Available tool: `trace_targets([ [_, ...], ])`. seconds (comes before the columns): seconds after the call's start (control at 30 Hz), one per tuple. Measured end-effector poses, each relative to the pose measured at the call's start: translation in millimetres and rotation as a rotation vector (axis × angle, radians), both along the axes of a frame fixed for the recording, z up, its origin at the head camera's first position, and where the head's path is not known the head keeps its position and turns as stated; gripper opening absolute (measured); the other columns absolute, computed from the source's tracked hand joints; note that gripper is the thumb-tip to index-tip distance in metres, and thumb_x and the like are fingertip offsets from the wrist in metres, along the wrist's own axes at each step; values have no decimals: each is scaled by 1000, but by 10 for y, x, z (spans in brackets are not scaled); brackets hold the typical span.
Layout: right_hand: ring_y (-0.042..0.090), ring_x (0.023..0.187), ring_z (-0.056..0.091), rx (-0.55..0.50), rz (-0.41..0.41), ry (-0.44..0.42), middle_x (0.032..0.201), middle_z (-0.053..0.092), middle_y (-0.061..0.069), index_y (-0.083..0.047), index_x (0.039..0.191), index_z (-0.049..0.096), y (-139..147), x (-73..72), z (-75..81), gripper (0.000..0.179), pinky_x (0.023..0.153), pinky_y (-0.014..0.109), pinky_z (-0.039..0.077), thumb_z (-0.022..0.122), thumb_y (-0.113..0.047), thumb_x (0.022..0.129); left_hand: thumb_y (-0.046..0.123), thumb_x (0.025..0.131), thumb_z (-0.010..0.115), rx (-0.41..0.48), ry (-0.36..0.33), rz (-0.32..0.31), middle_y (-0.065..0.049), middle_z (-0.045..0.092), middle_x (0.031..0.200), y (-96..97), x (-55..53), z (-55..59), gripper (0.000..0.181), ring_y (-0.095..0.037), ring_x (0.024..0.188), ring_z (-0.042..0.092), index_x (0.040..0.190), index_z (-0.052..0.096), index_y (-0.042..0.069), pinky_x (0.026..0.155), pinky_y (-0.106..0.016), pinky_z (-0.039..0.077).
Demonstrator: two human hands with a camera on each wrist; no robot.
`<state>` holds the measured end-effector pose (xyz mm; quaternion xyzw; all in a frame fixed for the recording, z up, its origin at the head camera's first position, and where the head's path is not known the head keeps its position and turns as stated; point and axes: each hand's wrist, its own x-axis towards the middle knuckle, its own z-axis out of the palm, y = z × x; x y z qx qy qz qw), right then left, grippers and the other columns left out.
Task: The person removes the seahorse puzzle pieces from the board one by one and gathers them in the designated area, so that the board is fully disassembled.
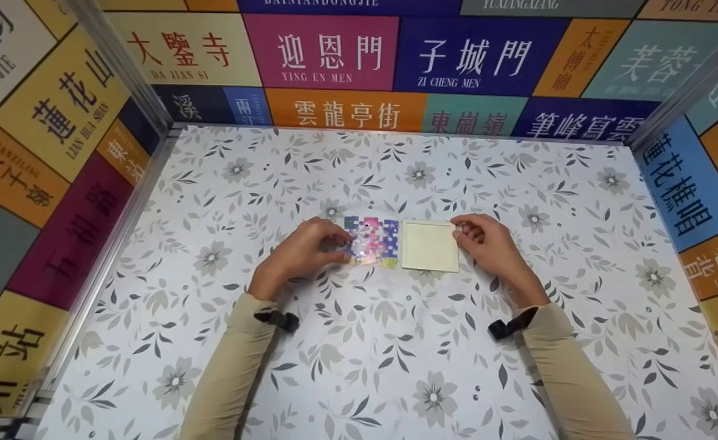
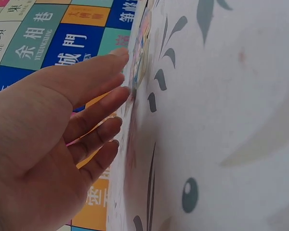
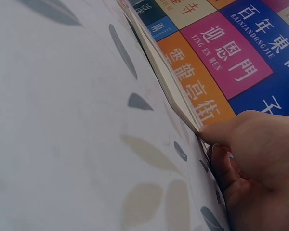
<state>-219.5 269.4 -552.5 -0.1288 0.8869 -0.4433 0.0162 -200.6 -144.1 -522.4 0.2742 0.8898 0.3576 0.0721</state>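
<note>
A small assembled jigsaw puzzle (image 1: pixel 371 240) in pink, blue and purple lies flat on the table, with gaps showing between some pieces. At its left edge is my left hand (image 1: pixel 308 247), thumb and fingers apart and loosely bent; in the left wrist view the left hand (image 2: pixel 62 115) has its fingertips close to the puzzle's edge (image 2: pixel 143 57). Right beside the puzzle lies a pale yellow square puzzle tray (image 1: pixel 430 245) with a raised rim. My right hand (image 1: pixel 487 242) pinches the tray's upper right corner; in the right wrist view its thumb (image 3: pixel 221 132) meets the tray's edge.
A white cloth with grey flowers and leaves (image 1: pixel 383 342) covers the table. Panels with coloured blocks and Chinese lettering (image 1: pixel 328 55) stand at the back and both sides. Dark straps (image 1: pixel 278 319) sit at both wrists.
</note>
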Motion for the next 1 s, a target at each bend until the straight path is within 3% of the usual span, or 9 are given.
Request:
trace_targets([
  [0.23, 17, 88, 61, 1, -5, -8, 108, 67, 14, -6, 132, 74, 18, -21, 25, 28, 72, 13, 50, 71, -14, 105, 29, 90, 91, -35, 78, -50, -7, 76, 107, 165, -4, 7, 32, -27, 101, 67, 115, 83, 11, 93, -42, 54],
  [0.43, 16, 89, 62, 2, -5, -26, 108, 68, 13, -7, 133, 74, -4, -21, 17, 29, 73, 13, 51, 72, -16, 105, 37, 87, 92, -96, 113, -35, -4, 76, 109, 240, 45, -24, 34, -24, 102, 68, 110, 84, 13, 94, -40, 57],
  [0.73, 17, 89, 62, -4, -8, -36, 107, 67, 12, -7, 133, 74, -19, -15, 17, 29, 73, 14, 51, 72, -15, 105, 36, 90, 91, -108, 162, -61, -3, 78, 108, 269, 55, -28, 31, -24, 103, 68, 111, 84, 14, 95, -42, 56],
  [0.87, 16, 90, 63, -2, -12, -53, 108, 68, 12, -8, 136, 73, -8, -12, 38, 32, 75, 14, 51, 72, -18, 105, 46, 90, 88, -109, 152, -18, -3, 75, 114, 258, 34, 7, 46, -23, 104, 68, 122, 79, 14, 96, -40, 56],
  [1.0, 16, 90, 64, -39, -8, -99, 111, 70, 15, -10, 143, 69, 18, 0, 77, 38, 73, 15, 51, 69, -23, 107, 51, 96, 80, -76, 186, 96, -6, 73, 124, 187, -5, 58, 53, -25, 110, 70, 134, 73, 13, 98, -41, 58],
])
